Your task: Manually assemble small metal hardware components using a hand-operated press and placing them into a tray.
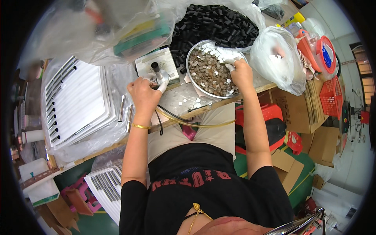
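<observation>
A: Head view: the metal bowl [196,84] of small round discs [209,72] sits mid-bench. The right hand [239,74] is over the bowl's far right side, white-taped fingertips pinched down into the discs; whether a disc is already caught between them I cannot tell.

B: And the other hand?

A: The left hand [145,94] is just left of the bowl, fingers curled around something small at the foot of the short black post [155,67] of a small press fixture [156,62]. Its grip is closed, but the piece itself is hidden.

B: So which step is this?

A: I'd judge it a feeding step: one hand picks a disc while the other steadies a part at the post. Behind the bowl lies a heap of black tubes [213,23]; a few loose discs [194,103] lie on the bench in front of the bowl.

B: What does the next move ask for?

A: Probably a clean single-disc pinch, then a short carry leftward from the bowl to the post without dropping it.
</observation>
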`<act>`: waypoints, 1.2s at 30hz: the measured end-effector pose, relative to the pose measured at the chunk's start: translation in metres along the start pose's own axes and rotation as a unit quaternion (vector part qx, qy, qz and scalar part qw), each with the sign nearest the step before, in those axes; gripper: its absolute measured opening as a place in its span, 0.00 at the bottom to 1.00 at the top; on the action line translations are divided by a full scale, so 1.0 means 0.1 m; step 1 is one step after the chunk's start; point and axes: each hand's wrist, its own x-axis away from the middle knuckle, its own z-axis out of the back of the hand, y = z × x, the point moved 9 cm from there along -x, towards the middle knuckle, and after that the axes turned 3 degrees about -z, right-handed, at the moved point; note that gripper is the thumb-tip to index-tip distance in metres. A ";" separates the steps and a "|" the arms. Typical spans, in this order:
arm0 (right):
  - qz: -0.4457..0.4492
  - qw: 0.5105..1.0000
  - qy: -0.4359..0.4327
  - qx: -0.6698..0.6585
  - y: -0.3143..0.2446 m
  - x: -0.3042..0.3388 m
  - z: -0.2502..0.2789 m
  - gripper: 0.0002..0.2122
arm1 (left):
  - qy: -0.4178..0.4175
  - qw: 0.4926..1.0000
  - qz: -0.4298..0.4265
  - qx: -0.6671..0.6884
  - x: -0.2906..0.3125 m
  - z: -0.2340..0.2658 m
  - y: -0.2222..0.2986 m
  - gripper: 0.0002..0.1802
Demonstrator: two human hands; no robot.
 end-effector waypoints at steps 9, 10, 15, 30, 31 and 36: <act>-0.093 0.934 -0.056 -0.340 -0.45 0.02 -0.04 0.08 | 0.009 1.000 -0.019 -0.012 0.00 0.04 0.01 0.16; -0.070 0.917 -0.079 -0.384 -0.74 0.07 -0.06 0.08 | 0.012 1.000 -0.022 -0.009 -0.01 0.00 0.00 0.16; 0.282 0.926 0.034 -0.249 -2.09 0.19 0.16 0.11 | 0.012 1.000 -0.020 0.004 -0.02 0.06 0.01 0.18; 0.034 0.885 -0.175 -0.429 -1.94 0.10 -0.31 0.07 | 0.039 0.976 0.049 -0.209 -0.74 1.62 -1.38 0.05; -0.010 0.863 -0.196 -0.465 -1.95 0.09 -0.37 0.06 | 0.022 0.970 0.030 -0.241 -0.86 1.65 -1.74 0.06; 0.034 0.833 -0.140 -0.534 -1.90 0.01 -0.52 0.05 | -0.167 0.930 0.088 -0.316 -1.05 1.43 -3.02 0.12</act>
